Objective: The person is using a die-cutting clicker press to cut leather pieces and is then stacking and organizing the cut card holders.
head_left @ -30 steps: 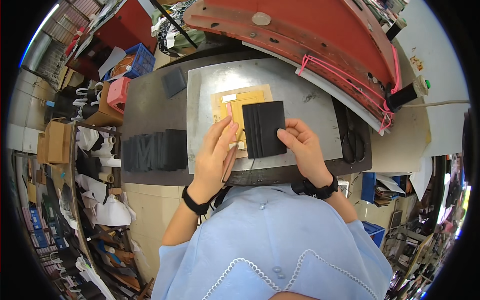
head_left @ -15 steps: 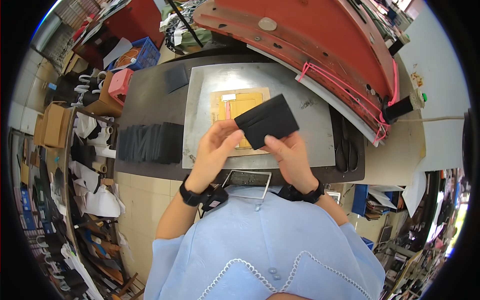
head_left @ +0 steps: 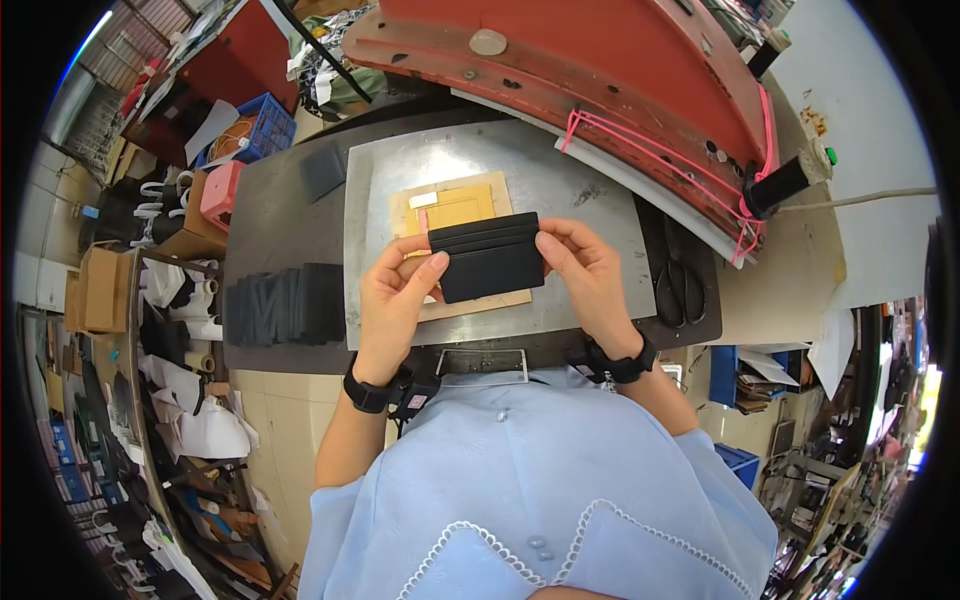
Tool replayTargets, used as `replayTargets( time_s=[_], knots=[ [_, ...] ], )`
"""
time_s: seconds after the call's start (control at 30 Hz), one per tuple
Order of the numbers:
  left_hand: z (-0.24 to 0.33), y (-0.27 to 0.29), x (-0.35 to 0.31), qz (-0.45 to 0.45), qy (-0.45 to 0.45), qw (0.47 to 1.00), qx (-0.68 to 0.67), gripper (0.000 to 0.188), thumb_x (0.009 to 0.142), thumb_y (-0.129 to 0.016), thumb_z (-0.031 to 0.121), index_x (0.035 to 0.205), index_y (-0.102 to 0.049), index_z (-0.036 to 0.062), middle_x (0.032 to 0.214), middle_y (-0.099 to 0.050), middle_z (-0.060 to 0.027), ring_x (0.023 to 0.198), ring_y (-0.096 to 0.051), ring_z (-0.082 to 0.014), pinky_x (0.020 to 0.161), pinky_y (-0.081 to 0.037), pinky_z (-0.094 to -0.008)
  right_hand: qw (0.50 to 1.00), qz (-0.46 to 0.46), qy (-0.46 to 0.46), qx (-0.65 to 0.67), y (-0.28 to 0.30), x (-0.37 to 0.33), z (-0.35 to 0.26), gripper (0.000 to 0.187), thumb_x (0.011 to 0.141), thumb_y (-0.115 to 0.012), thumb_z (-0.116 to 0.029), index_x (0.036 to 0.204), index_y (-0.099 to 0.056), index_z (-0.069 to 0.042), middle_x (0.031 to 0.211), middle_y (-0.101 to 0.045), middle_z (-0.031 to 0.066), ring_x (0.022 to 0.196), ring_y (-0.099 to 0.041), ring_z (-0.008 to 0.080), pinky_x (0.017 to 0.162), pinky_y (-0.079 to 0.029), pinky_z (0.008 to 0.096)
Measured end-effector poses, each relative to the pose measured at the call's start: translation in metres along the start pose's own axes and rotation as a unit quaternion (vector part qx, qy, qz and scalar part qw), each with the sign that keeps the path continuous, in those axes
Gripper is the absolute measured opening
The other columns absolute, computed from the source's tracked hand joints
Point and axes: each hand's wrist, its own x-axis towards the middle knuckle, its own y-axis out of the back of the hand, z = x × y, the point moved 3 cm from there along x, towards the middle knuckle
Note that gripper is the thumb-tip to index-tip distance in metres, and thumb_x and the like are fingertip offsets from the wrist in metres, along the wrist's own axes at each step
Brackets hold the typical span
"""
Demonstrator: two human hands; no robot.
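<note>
A flat black card holder [head_left: 490, 265] with several slot edges along its upper part is held up between my two hands, nearly level. My left hand [head_left: 400, 290] pinches its left side, thumb on the front. At its right edge, my right hand [head_left: 585, 265] is closed on the upper corner with thumb and fingers. Behind and beneath it lies a yellow die board [head_left: 460, 198] with a white patch and a pink strip, partly hidden by the card holder. The board rests on a grey metal plate [head_left: 390, 160].
Left of the plate, a row of overlapping black pieces [head_left: 285, 305] lies on the dark table [head_left: 265, 220], with another dark piece [head_left: 323, 171] farther back. A large red press [head_left: 560, 60] overhangs the far right. Black scissors [head_left: 681, 290] lie at the table's right side.
The card holder has turned from tilted to nearly level and come a little left. My right hand has moved from its lower edge to its right edge. The whole view has shifted slightly.
</note>
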Motion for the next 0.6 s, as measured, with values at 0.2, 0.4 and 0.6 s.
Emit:
replayTargets(
  time_s=[0.2, 0.4, 0.6],
  knots=[
    [-0.005, 0.004, 0.000, 0.000, 0.012, 1.000, -0.013, 0.019, 0.095, -0.067, 0.013, 0.110, -0.064, 0.0013, 0.084, -0.070, -0.0031, 0.069, -0.061, -0.0078, 0.062, -0.049, -0.0229, 1.000, 0.006, -0.004, -0.003, -0.001, 0.001, 0.007, 0.023, 0.097, -0.067, -0.019, 0.113, -0.067, -0.002, 0.090, -0.067, -0.0007, 0.077, -0.058, 0.0062, 0.070, -0.048, 0.0227],
    [-0.008, 0.008, -0.001, 0.008, 0.023, 0.999, -0.041, 0.016, 0.095, -0.066, 0.013, 0.107, -0.064, 0.0024, 0.082, -0.069, -0.0029, 0.068, -0.061, -0.0084, 0.061, -0.049, -0.0229, 0.999, 0.002, -0.034, 0.036, -0.005, 0.003, 0.011, 0.023, 0.096, -0.068, -0.018, 0.112, -0.067, -0.002, 0.093, -0.067, -0.0002, 0.078, -0.057, 0.0066, 0.071, -0.047, 0.0236],
    [-0.014, 0.012, -0.001, 0.004, 0.043, 0.997, -0.056, 0.013, 0.095, -0.067, 0.013, 0.103, -0.063, 0.0045, 0.082, -0.068, -0.0017, 0.068, -0.060, -0.0074, 0.061, -0.048, -0.0241, 0.999, 0.004, -0.043, 0.027, -0.009, 0.003, 0.012, 0.022, 0.095, -0.069, -0.017, 0.112, -0.068, -0.002, 0.094, -0.068, 0.0006, 0.079, -0.058, 0.0067, 0.071, -0.046, 0.0234]
  ],
)
